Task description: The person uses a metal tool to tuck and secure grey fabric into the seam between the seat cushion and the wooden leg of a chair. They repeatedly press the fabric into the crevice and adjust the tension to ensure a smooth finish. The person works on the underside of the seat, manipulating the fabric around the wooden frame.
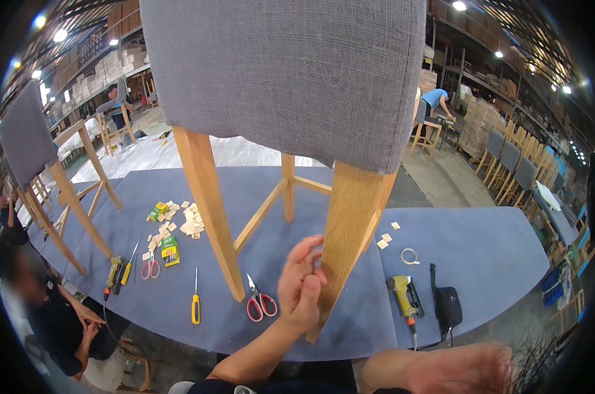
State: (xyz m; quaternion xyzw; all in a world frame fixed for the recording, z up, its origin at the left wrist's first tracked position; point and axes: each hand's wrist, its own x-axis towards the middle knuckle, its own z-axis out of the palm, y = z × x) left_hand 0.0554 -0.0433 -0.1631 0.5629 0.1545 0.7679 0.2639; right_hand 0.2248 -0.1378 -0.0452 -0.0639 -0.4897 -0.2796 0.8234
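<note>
Chair (284,79) stands near the bench's (481,262) front edge; left grip (302,285) half-curled beside one leg (350,230), right grip (462,369) blurred; both holds unclear.

Around one near chair (284,72) lie two scissors (256,295), two screwdrivers (196,308), two air tools (402,293), two boxes (171,253), one pouch (447,306), one ring (411,262)

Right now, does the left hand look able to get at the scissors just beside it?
Probably yes: the scissors lie just to the left of the left hand, with nothing visible between them, though the hand is at the chair leg.
</note>
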